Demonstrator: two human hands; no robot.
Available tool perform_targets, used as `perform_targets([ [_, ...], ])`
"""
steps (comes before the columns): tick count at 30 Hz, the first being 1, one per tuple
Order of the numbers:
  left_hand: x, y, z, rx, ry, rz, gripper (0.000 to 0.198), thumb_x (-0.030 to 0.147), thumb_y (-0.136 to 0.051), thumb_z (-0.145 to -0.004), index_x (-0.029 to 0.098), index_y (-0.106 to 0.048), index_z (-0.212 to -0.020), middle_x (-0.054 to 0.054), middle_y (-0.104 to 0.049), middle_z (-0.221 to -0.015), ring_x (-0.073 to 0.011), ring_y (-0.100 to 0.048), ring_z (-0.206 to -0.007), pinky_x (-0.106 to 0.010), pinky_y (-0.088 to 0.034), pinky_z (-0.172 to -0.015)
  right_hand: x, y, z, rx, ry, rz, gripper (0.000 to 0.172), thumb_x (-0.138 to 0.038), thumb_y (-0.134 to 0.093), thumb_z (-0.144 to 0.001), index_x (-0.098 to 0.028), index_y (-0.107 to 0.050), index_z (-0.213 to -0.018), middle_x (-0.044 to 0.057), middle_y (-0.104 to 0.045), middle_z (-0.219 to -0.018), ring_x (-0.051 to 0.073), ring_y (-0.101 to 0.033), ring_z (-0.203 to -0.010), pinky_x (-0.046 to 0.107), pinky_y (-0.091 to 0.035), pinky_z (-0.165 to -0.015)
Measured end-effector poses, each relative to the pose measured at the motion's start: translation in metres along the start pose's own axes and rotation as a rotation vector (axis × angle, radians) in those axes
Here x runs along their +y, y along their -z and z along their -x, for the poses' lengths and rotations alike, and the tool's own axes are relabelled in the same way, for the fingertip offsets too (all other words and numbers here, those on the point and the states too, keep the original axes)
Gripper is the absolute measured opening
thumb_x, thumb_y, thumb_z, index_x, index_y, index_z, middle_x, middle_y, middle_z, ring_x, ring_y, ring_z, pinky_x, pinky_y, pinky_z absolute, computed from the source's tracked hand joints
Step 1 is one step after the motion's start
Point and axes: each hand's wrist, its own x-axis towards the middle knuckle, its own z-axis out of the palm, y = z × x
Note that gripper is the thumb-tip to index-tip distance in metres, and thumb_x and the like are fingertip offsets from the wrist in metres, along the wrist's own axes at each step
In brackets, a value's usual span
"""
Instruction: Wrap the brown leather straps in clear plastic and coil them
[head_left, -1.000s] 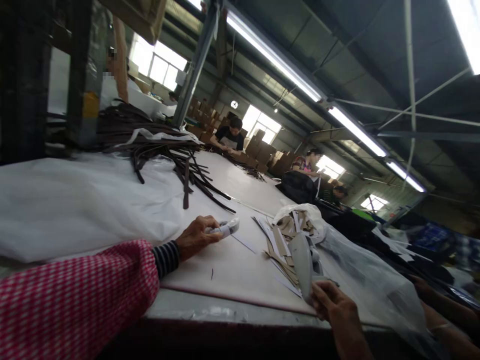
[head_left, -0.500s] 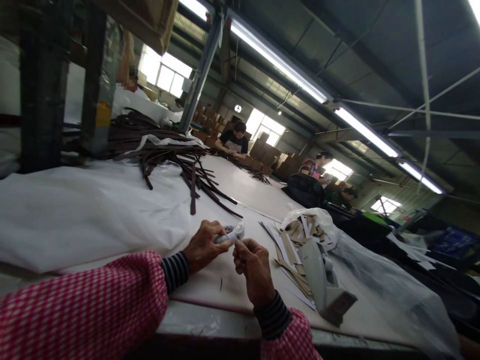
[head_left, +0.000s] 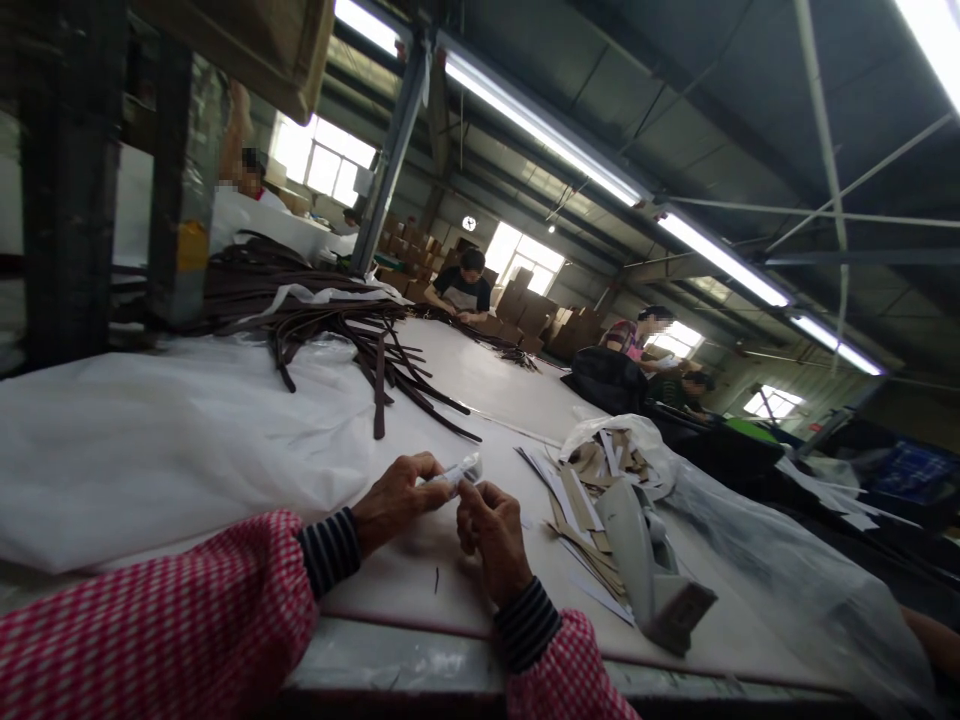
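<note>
My left hand [head_left: 399, 498] is closed around a small clear plastic packet [head_left: 466, 468] with a whitish and grey look; what is inside cannot be made out. Just to its right, my right hand [head_left: 495, 535] has thumb and forefinger pinched together at the packet's lower edge. Whether those fingertips grip the plastic or something tiny is hidden. On the white tabletop [head_left: 397, 590] below both hands lies a short thin dark strip [head_left: 437, 580].
A grey tape dispenser [head_left: 637, 560] stands to the right, beside beige and white strips [head_left: 577, 500] and a plastic bag [head_left: 652, 450]. Dark brown straps [head_left: 337, 310] pile up at back left, behind white sheeting [head_left: 187, 430]. Several co-workers [head_left: 465, 285] are further back.
Both hands have shifted slightly left and down in the picture with the packet, which has turned to a narrower side. The camera view has moved a little.
</note>
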Motion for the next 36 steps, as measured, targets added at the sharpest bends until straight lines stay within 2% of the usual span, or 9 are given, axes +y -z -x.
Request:
perform_targets([
  [8,0.004,-0.003,0.003,-0.117,0.183,0.314,0.042,0.057,-0.062,-0.08,0.015,-0.063,-0.077,-0.004,-0.064,-0.071,-0.0162,-0.055,-0.062,-0.027,-0.041,-0.054,0.012,-0.001,-0.009,-0.107,0.14,-0.064,0.042,-0.052,-0.076,-0.086,-0.017,-0.059,-0.071,-0.005,-0.05,-0.052,0.006,-0.033,-0.039,0.02,-0.023,-0.037],
  [12,0.003,-0.002,0.002,-0.124,0.196,0.342,0.039,0.054,-0.065,-0.08,0.015,-0.064,-0.078,-0.004,-0.067,-0.073,-0.0162,-0.056,-0.064,-0.026,-0.041,-0.055,0.013,0.005,-0.005,0.034,0.21,0.141,0.034,-0.043,-0.074,-0.088,-0.018,-0.059,-0.072,-0.003,-0.054,-0.059,0.009,-0.043,-0.045,0.022,-0.031,-0.041],
  [16,0.0,-0.007,0.001,-0.129,0.187,0.308,0.043,0.057,-0.068,-0.079,0.014,-0.064,-0.078,-0.005,-0.068,-0.072,-0.0152,-0.054,-0.06,-0.026,-0.038,-0.054,-0.005,0.016,0.004,0.158,0.623,0.609,0.007,-0.027,-0.069,-0.094,-0.021,-0.065,-0.097,0.003,-0.064,-0.089,0.018,-0.06,-0.077,0.027,-0.049,-0.065],
  [19,0.0,-0.011,0.002,-0.138,0.131,0.232,0.042,0.055,-0.069,-0.078,0.015,-0.059,-0.077,-0.002,-0.064,-0.069,-0.0156,-0.054,-0.061,-0.027,-0.038,-0.057,-0.023,0.023,0.007,0.058,0.94,1.033,0.021,-0.019,-0.054,-0.103,-0.024,-0.066,-0.119,0.009,-0.063,-0.112,0.023,-0.059,-0.095,0.032,-0.05,-0.073],
  [22,0.002,-0.01,0.004,-0.146,0.0,0.077,0.035,0.051,-0.063,-0.083,0.017,-0.055,-0.079,0.0,-0.061,-0.073,-0.0169,-0.054,-0.068,-0.028,-0.04,-0.063,-0.029,0.026,0.006,-0.042,1.083,1.261,0.028,-0.012,-0.047,-0.104,-0.02,-0.063,-0.125,0.01,-0.063,-0.109,0.024,-0.058,-0.095,0.032,-0.048,-0.071],
  [27,0.001,-0.009,0.007,-0.264,-0.102,-0.184,0.027,0.044,-0.061,-0.087,0.018,-0.055,-0.082,0.003,-0.055,-0.078,-0.0166,-0.05,-0.076,-0.028,-0.038,-0.069,-0.005,0.03,-0.002,0.068,1.172,1.308,0.019,-0.013,-0.046,-0.102,-0.017,-0.062,-0.094,0.007,-0.059,-0.085,0.023,-0.055,-0.078,0.032,-0.043,-0.063],
  [30,-0.002,-0.017,0.007,-0.235,-0.146,-0.381,0.027,0.041,-0.066,-0.086,0.019,-0.051,-0.081,0.004,-0.051,-0.08,-0.0159,-0.046,-0.078,-0.027,-0.035,-0.07,0.011,0.035,-0.007,0.141,1.174,1.283,0.025,-0.013,-0.048,-0.1,-0.02,-0.056,-0.077,0.005,-0.058,-0.079,0.021,-0.054,-0.073,0.03,-0.04,-0.059],
  [34,0.006,-0.027,0.014,-0.153,-0.108,-0.418,0.029,0.046,-0.061,-0.089,0.019,-0.053,-0.082,0.003,-0.053,-0.079,-0.0166,-0.048,-0.077,-0.028,-0.038,-0.071,0.014,0.042,-0.01,0.084,1.11,1.161,0.013,-0.025,-0.052,-0.101,-0.02,-0.063,-0.106,0.007,-0.065,-0.095,0.024,-0.061,-0.086,0.031,-0.05,-0.066],
  [36,0.015,-0.021,0.03,-0.069,-0.069,-0.375,0.032,0.05,-0.058,-0.091,0.019,-0.056,-0.086,0.002,-0.056,-0.079,-0.0171,-0.05,-0.076,-0.028,-0.039,-0.07,0.012,0.045,-0.009,0.091,1.06,1.054,0.038,-0.038,-0.056,-0.101,-0.018,-0.053,-0.133,0.011,-0.065,-0.113,0.026,-0.063,-0.1,0.034,-0.056,-0.075],
])
